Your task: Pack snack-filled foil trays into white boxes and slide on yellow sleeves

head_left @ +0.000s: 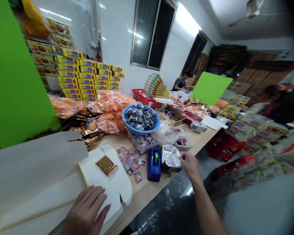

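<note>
L hand (87, 209) is down flat on the white box blank (39, 169), palm on the card, fingers spread wide, gripping nothing. Looks like plain weight to keep the unfolded flaps from springing up. A gold packet (106, 164) lies on the flap just above that hand, not touching it, parked where the card gives it a clean bed.

R hand (189, 164) is stretched out across the desk (147, 192) to the foil tray (171, 156), fingers bent onto its near rim. Contact yes, but can't tell if they've closed on it or only rest there. The tray sits open side up at the desk edge, right beside the blue tape dispenser (154, 164).

Small sachets (131, 162) are scattered loose btwn blank and dispenser, prob. tipped out so singles are easy to pick. Behind them is a blue bowl (140, 132) heaped w/ dark wrapped pieces, and orange packs (110, 112) are piled further back. Supplies ring the blank, all within arm's reach.

Yellow cartons (88, 78) are stacked in neat rows vs the wall, well apart from the hands. One co-worker (182, 81) sits at the far end, another (281, 101) is off to the right, both clear of this spot.
</note>
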`<move>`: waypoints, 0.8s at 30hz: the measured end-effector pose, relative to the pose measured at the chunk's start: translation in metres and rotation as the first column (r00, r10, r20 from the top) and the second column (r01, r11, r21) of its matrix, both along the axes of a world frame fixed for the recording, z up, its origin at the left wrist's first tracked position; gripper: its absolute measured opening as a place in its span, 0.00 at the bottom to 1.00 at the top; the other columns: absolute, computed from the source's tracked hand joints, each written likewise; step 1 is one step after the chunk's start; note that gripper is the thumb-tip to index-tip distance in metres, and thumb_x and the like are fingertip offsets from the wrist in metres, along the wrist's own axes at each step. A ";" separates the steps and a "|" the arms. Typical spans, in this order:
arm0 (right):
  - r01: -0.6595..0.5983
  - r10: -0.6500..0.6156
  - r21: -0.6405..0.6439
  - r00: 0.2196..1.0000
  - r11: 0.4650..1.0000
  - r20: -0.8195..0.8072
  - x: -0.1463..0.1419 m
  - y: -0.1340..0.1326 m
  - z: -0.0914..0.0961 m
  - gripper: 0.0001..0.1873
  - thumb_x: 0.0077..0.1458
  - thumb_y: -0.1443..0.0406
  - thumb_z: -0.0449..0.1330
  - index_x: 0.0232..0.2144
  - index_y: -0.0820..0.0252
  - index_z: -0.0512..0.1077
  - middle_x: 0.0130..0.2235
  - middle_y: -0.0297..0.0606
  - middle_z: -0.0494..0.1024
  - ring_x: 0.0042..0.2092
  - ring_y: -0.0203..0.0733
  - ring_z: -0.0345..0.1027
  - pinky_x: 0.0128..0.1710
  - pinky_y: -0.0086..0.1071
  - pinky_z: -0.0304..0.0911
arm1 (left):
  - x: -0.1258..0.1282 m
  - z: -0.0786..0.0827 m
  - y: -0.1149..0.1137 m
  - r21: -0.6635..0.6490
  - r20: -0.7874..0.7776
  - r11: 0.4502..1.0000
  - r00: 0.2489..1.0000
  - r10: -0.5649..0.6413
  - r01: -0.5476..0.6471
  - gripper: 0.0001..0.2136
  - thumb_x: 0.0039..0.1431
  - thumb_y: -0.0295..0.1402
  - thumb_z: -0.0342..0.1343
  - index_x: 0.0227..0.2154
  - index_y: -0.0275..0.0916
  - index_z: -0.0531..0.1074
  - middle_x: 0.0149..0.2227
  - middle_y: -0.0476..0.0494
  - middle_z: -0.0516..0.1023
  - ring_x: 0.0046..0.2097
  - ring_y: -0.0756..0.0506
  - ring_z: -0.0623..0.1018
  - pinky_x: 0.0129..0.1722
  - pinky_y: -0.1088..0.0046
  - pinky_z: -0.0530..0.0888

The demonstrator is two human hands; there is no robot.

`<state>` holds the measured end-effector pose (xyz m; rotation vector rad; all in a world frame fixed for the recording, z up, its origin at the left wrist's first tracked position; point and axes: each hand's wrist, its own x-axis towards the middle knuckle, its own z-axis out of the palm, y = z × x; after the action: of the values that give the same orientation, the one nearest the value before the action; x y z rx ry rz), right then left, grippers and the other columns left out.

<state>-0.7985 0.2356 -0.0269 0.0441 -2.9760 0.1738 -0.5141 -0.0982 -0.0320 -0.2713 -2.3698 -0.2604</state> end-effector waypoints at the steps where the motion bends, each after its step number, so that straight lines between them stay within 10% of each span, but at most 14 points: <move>1: 0.006 -0.006 -0.004 1.000 1.000 -0.017 0.000 -0.002 -0.001 0.09 0.54 0.64 0.54 0.27 0.61 0.73 0.34 0.42 0.78 0.37 0.43 0.70 0.32 0.30 0.54 | -0.014 0.005 0.013 0.033 0.022 0.999 0.999 -0.037 0.037 0.05 0.57 0.28 0.54 0.36 0.40 0.71 0.36 0.44 0.78 0.40 0.44 0.76 0.47 0.66 0.69; 7: -0.035 0.036 -0.245 0.999 0.969 0.000 -0.012 0.004 -0.010 0.09 0.50 0.65 0.54 0.25 0.62 0.73 0.28 0.41 0.78 0.34 0.43 0.71 0.30 0.29 0.56 | -0.078 0.007 0.067 0.422 0.297 0.899 0.919 -0.258 0.116 0.04 0.58 0.30 0.52 0.33 0.39 0.72 0.34 0.43 0.78 0.39 0.44 0.76 0.40 0.68 0.71; 12: -0.144 0.171 -0.500 0.985 0.854 0.009 -0.014 0.025 0.001 0.12 0.44 0.62 0.53 0.27 0.63 0.74 0.25 0.38 0.77 0.29 0.43 0.70 0.28 0.29 0.59 | -0.124 0.008 0.095 0.736 0.512 0.669 0.733 -0.449 -0.104 0.09 0.56 0.34 0.52 0.25 0.37 0.73 0.28 0.44 0.77 0.32 0.46 0.75 0.34 0.70 0.68; 19: -0.244 0.280 -0.654 0.959 0.716 -0.051 0.036 -0.003 0.036 0.15 0.51 0.55 0.54 0.32 0.60 0.72 0.29 0.38 0.76 0.30 0.41 0.67 0.29 0.30 0.61 | -0.139 0.010 0.118 0.950 0.259 0.002 0.783 -0.565 -0.312 0.36 0.48 0.45 0.61 0.56 0.32 0.58 0.51 0.27 0.70 0.46 0.40 0.75 0.42 0.65 0.72; 24: -0.568 0.730 -0.622 0.684 0.539 0.007 0.061 -0.085 0.036 0.14 0.60 0.60 0.49 0.28 0.59 0.69 0.27 0.35 0.72 0.30 0.39 0.65 0.29 0.29 0.60 | -0.096 0.012 0.110 0.875 0.145 -0.409 0.948 -0.284 -0.257 0.26 0.51 0.37 0.58 0.54 0.39 0.63 0.52 0.37 0.73 0.49 0.40 0.74 0.45 0.65 0.72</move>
<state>-0.7373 0.1508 0.0090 1.1714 -2.8189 1.2650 -0.6099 0.0116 -0.0199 0.7391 -1.3092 -2.4646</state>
